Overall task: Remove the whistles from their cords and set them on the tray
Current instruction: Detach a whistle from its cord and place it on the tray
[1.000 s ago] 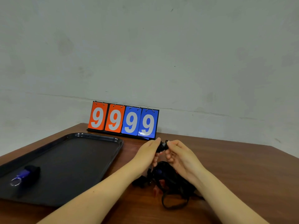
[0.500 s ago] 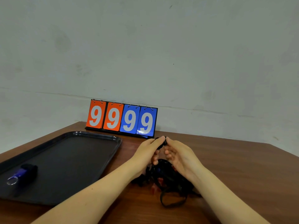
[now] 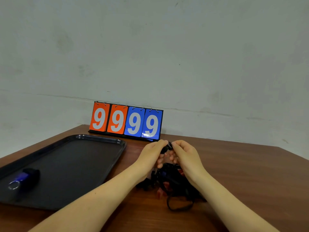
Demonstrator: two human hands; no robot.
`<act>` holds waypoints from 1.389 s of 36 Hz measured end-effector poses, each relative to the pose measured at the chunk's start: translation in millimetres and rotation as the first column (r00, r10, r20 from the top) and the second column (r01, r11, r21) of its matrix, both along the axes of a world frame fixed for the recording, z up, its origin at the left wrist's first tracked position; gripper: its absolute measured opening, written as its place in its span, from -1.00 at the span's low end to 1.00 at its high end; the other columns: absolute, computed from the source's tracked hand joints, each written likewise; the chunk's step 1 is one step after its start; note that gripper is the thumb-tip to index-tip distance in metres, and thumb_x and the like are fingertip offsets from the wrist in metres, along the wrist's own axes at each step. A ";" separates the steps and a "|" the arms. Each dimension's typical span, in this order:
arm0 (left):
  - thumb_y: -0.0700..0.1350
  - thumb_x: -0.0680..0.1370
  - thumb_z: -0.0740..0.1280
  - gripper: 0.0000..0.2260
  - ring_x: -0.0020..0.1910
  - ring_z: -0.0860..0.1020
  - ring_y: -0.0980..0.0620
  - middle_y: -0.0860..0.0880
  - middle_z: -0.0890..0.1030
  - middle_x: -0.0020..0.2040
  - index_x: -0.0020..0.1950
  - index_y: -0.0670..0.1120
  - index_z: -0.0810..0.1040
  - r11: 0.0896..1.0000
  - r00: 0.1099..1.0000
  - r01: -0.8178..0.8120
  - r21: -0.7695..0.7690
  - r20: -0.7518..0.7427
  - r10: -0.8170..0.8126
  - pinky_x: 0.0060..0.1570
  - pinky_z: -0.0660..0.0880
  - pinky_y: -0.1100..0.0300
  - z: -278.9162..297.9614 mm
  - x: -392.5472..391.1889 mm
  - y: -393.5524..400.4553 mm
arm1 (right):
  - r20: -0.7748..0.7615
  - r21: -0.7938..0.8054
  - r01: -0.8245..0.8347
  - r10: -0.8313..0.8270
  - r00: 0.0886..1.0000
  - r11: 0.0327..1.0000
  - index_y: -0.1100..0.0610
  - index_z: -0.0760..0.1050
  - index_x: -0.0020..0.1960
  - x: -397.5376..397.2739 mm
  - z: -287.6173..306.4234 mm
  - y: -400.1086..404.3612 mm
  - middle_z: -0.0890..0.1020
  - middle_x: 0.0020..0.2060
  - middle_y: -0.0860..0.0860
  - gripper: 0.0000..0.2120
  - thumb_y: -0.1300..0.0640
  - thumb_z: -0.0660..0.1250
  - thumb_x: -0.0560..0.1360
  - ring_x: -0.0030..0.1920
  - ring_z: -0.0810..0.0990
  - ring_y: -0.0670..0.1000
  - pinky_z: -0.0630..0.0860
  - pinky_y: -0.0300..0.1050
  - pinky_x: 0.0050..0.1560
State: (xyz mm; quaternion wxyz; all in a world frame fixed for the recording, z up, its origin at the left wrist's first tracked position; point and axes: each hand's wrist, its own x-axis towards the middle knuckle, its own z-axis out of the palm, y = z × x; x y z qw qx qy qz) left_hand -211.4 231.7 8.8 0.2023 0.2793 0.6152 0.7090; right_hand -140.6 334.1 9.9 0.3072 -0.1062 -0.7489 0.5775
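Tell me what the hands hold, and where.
Left hand and right hand pinch one small black piece between their fingertips; which part, cannot be told.

A brown wooden table [image 3: 242,173] stands against a plain, pale grey-green wall [image 3: 167,47] marked with faint stains

A blue and black whistle [image 3: 25,179] with a metal ring lies flat near the left end of the black tray [image 3: 80,158]. A small black whistle [image 3: 167,147] is held up above a tangled heap of black cords [image 3: 173,185] with red and blue whistles among them, lying on the table just right of the tray.
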 end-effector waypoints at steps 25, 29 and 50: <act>-0.01 0.63 0.23 -0.74 -0.54 0.41 0.14 0.00 0.43 -0.48 0.02 -0.22 0.50 0.975 0.973 0.018 0.222 0.219 -0.068 -0.52 0.38 0.31 10.6 15.6 0.5 | -0.202 -0.012 -0.090 0.085 0.976 0.996 0.12 0.63 0.10 4.4 -1.3 -6.2 0.69 -0.20 0.05 -0.83 0.20 0.30 0.56 -0.31 0.63 -0.18 0.53 -0.36 -0.31; -0.02 0.62 0.24 -0.75 -0.52 0.35 0.14 0.00 0.39 -0.45 0.05 -0.21 0.53 0.965 0.963 -0.014 0.261 0.264 -0.057 -0.54 0.34 0.31 10.4 14.0 2.3 | -0.215 0.052 -0.088 0.097 0.972 0.995 0.05 0.61 -0.01 4.7 -1.1 -8.3 0.63 -0.08 0.19 -0.84 0.19 0.26 0.59 -0.32 0.60 -0.22 0.49 -0.39 -0.33; 0.04 0.64 0.15 -0.70 -0.47 0.46 0.04 -0.04 0.55 -0.38 0.17 -0.13 0.52 0.988 0.995 -0.079 -0.136 -0.066 0.070 -0.33 0.43 0.15 -0.3 -2.9 5.0 | -0.149 0.110 0.003 0.013 0.989 0.994 0.02 0.59 0.07 15.0 -4.7 4.1 0.69 -0.12 -0.07 -0.85 0.12 0.25 0.59 -0.11 0.64 -0.18 0.53 -0.33 -0.11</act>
